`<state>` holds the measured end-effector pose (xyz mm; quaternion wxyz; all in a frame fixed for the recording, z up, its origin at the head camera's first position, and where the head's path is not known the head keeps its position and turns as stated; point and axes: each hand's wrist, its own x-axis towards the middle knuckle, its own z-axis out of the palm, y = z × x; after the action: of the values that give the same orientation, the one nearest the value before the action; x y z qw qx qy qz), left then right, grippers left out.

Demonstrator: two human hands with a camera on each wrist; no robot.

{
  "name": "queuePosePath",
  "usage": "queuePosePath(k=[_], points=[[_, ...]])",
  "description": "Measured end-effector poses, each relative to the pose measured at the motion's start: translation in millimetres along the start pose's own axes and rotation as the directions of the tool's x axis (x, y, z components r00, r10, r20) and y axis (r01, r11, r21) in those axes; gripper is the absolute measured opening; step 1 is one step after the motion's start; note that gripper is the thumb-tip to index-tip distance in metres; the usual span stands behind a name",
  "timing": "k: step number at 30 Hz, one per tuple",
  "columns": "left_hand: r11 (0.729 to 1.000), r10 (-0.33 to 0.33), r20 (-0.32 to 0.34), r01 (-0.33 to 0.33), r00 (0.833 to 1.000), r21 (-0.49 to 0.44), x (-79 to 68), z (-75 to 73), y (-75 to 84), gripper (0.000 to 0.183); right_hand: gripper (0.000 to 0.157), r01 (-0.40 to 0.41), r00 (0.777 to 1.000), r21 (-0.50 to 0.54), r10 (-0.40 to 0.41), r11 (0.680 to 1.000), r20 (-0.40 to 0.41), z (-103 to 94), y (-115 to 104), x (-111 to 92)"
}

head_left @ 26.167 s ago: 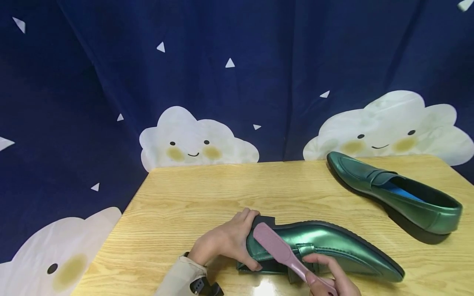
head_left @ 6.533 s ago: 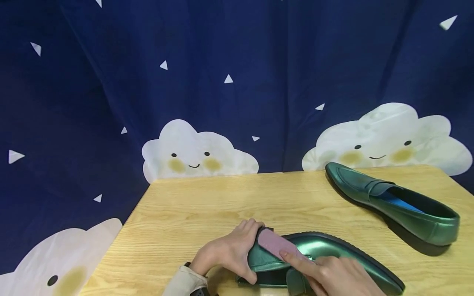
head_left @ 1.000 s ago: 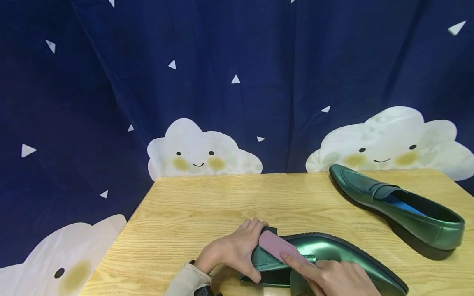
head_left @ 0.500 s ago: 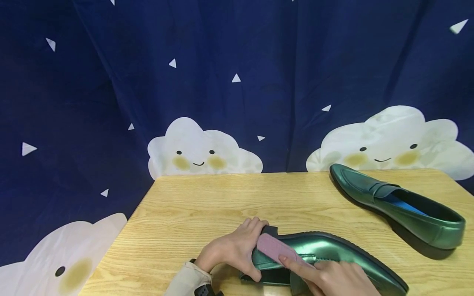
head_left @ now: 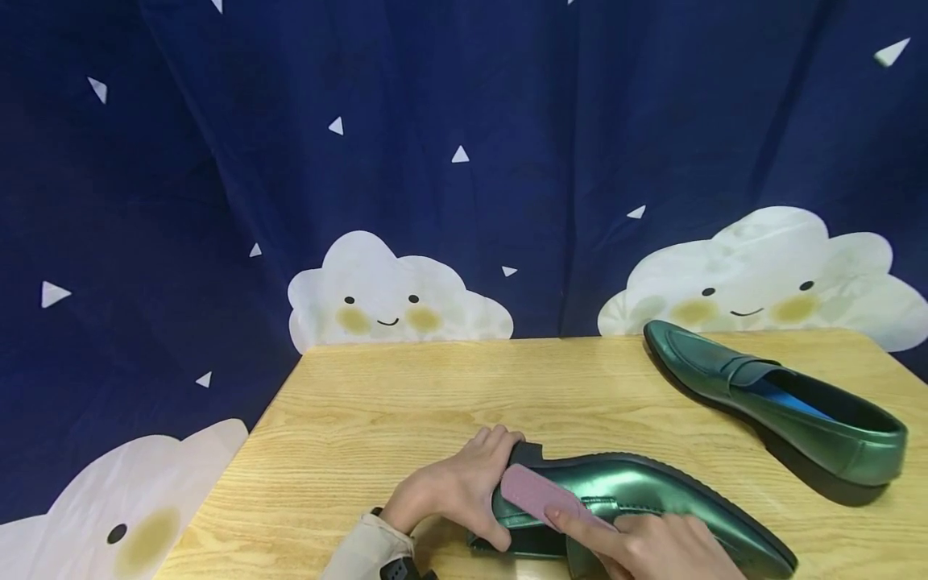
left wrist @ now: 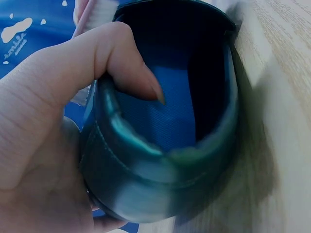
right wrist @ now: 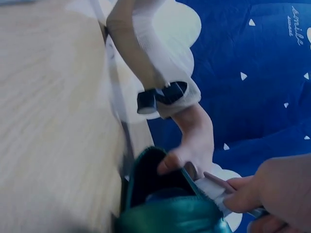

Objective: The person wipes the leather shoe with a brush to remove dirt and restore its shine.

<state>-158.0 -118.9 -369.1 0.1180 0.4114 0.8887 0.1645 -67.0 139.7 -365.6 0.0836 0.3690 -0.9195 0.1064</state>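
Observation:
A shiny green loafer (head_left: 623, 477) lies on its side on the table, opening toward me. My left hand (head_left: 460, 489) grips its heel. In the left wrist view, the left thumb (left wrist: 129, 68) reaches over the rim onto the blue insole (left wrist: 167, 111). My right hand (head_left: 652, 541) holds a pink shoe brush (head_left: 540, 491), index finger stretched along its back. White bristles (right wrist: 214, 188) face the loafer's side near the heel, as the right wrist view shows. The right hand covers the brush handle and part of the toe.
The matching green loafer (head_left: 776, 403) stands upright on its sole at the right of the wooden table (head_left: 406, 395). Behind the table hangs a dark blue curtain (head_left: 435, 193) with white clouds. A dark watch (head_left: 399, 569) sits on the left wrist.
Over the last second the brush has slid slightly down and left on the heel side. Long before, the right hand held it by the handle, further back. The left hand keeps its grip.

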Motion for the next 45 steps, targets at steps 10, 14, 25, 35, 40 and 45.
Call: queuePosePath(k=[10,14,25,35,40,45], points=[[1.000,0.001,0.007,-0.001,1.000,0.013,-0.9,0.8,0.2,0.104,0.054,0.126,0.985,-0.008,-0.126,0.992,-0.120,6.7,-1.8,0.3],[1.000,-0.002,0.017,0.002,1.000,0.010,-0.3,0.1,0.4,0.105,0.051,0.112,0.987,-0.039,-0.115,0.993,-0.113,8.2,-3.9,1.3],[1.000,0.016,0.016,-0.016,1.000,0.000,1.9,1.4,-0.9,0.102,0.073,-0.006,1.000,0.053,0.007,0.999,-0.011,-1.6,12.8,-4.5],[1.000,0.004,0.007,-0.004,1.000,0.012,0.5,0.4,0.2,0.105,0.054,0.071,0.988,-0.061,-0.078,0.996,-0.129,8.3,-7.5,-1.7],[1.000,0.012,0.016,-0.012,1.000,-0.014,1.5,-1.4,-1.3,0.103,0.068,-0.006,0.996,-0.090,-0.002,0.996,-0.088,1.0,4.1,-4.4],[1.000,0.016,0.019,-0.016,1.000,-0.018,2.0,-2.4,-2.1,0.102,0.078,-0.075,0.997,-0.035,0.074,0.997,-0.032,-1.8,11.0,-6.7]])
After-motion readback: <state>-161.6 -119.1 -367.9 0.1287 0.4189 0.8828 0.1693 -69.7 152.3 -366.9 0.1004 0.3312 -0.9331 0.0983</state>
